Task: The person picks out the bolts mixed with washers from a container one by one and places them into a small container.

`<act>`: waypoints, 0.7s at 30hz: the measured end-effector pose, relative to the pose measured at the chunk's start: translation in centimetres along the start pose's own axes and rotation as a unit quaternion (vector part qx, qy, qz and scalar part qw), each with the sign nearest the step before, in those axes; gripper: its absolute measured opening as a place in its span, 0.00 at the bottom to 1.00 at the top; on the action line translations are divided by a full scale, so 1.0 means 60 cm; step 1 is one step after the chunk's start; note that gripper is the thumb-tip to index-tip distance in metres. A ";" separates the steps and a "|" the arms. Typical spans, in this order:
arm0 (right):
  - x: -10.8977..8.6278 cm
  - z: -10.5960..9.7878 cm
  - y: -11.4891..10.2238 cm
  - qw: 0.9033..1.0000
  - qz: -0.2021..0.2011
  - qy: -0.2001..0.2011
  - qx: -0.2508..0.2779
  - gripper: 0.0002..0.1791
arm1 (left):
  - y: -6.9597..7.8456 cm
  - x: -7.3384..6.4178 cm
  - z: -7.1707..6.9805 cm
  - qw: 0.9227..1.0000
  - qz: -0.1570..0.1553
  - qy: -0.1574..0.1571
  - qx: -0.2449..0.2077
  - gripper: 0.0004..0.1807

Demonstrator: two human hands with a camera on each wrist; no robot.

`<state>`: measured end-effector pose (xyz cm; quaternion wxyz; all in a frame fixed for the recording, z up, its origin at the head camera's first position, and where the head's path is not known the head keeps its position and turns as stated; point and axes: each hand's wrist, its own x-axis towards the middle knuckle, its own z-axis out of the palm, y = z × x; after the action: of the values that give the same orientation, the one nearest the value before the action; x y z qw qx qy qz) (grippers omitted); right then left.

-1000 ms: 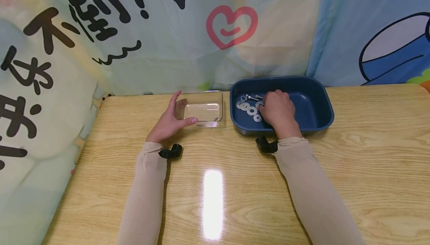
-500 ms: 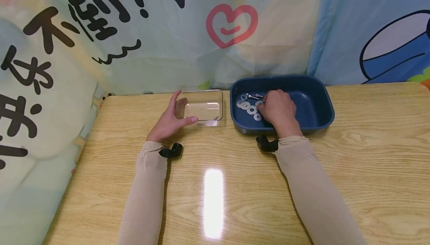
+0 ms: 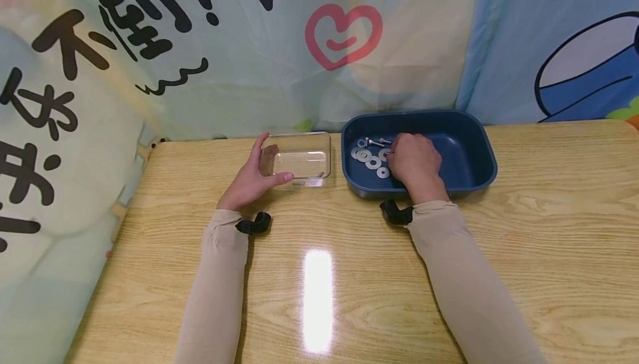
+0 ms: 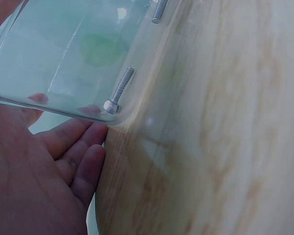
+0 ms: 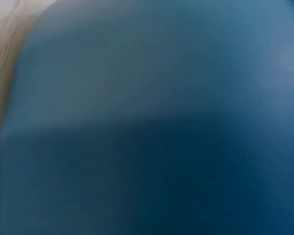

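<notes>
My left hand (image 3: 248, 182) holds a clear plastic box (image 3: 304, 141) by its left end, thumb along the front and fingers at the back. Inside that box the left wrist view shows a socket-head bolt (image 4: 121, 90) and part of a second threaded bolt (image 4: 159, 11). My right hand (image 3: 416, 161) reaches down into a dark blue bin (image 3: 464, 158), its fingers bent among small metal parts. The right fingertips are mostly hidden, and what they pinch, if anything, cannot be made out. Several flat washers (image 3: 373, 162) and a few bolts (image 3: 374, 142) lie left of this hand.
Both containers stand side by side at the back of the wooden table (image 3: 279, 297), against a printed cloth (image 3: 249, 75). The right wrist view shows only the bin's blurred blue wall (image 5: 137, 73). Each wrist wears a black strap mount (image 3: 254, 223).
The right hand has shifted very slightly to the right inside the blue bin. The left hand and clear box keep their place.
</notes>
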<state>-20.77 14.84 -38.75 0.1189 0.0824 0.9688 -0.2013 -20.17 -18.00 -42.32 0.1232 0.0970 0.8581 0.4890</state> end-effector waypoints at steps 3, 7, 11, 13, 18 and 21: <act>0.001 -0.001 0.000 1.000 0.001 -0.004 0.000 0.13 | 0.000 0.001 0.000 1.000 0.001 0.000 0.000 0.59; 0.001 -0.001 0.000 1.000 -0.003 -0.005 0.000 0.11 | -0.001 0.002 0.000 1.000 0.002 -0.001 -0.001 0.59; 0.000 -0.001 0.000 1.000 -0.009 -0.007 0.003 0.11 | -0.001 0.002 0.000 1.000 0.001 -0.001 0.000 0.59; 0.000 -0.001 -0.001 1.000 -0.011 -0.006 0.005 0.10 | -0.002 0.001 0.000 1.000 0.001 -0.001 -0.001 0.59; -0.001 -0.001 -0.001 1.000 -0.012 0.000 0.011 0.11 | -0.004 0.001 0.000 1.000 0.002 -0.003 -0.004 0.59; -0.001 -0.001 0.000 1.000 -0.012 0.006 0.013 0.11 | -0.002 0.000 0.000 1.000 0.001 -0.003 -0.004 0.59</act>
<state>-20.71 14.85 -38.66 0.1098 0.0740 0.9677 -0.2147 -20.19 -18.05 -42.43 0.1257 0.0992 0.8555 0.4923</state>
